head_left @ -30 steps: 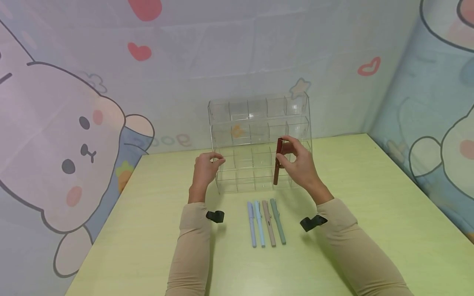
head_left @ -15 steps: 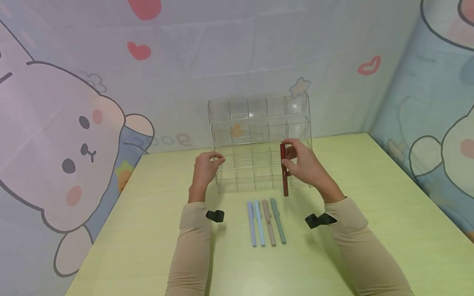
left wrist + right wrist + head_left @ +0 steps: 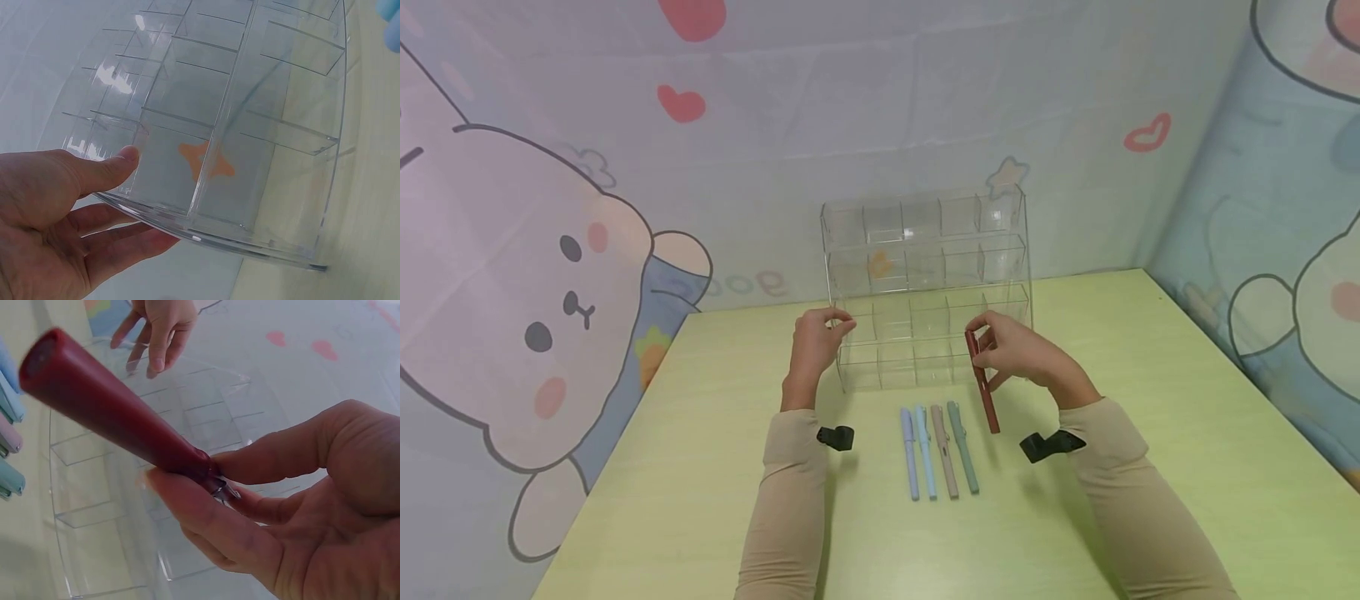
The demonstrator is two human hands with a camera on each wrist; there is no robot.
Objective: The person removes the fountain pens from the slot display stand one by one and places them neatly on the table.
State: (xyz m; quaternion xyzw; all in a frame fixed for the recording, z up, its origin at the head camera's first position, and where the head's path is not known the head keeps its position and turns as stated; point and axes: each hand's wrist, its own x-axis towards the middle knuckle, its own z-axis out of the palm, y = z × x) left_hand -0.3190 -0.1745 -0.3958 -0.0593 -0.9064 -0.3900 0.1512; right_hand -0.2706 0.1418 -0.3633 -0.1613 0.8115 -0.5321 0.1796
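My right hand (image 3: pixel 1018 348) pinches a dark red pen (image 3: pixel 985 392) between thumb and fingers. The pen tilts, its lower end over the table to the right of the green pen. In the right wrist view the pen (image 3: pixel 119 406) points away from the fingertips, a metal clip near the pinch. My left hand (image 3: pixel 816 346) holds the left side edge of a clear acrylic rack (image 3: pixel 895 354), which has several tiers of compartments. The left wrist view has its thumb (image 3: pixel 115 170) inside the side panel and the fingers outside.
Several capped pens lie side by side before the rack: lilac pen (image 3: pixel 911 454), light blue pen (image 3: pixel 927 454), taupe pen (image 3: pixel 946 454), green pen (image 3: pixel 963 450). A printed cloth (image 3: pixel 775 150) hangs behind the yellow-green table (image 3: pixel 700 500).
My right hand has brought the red pen down and toward me, from in front of the rack to beside the pen row, tilting it. The left hand stays put.
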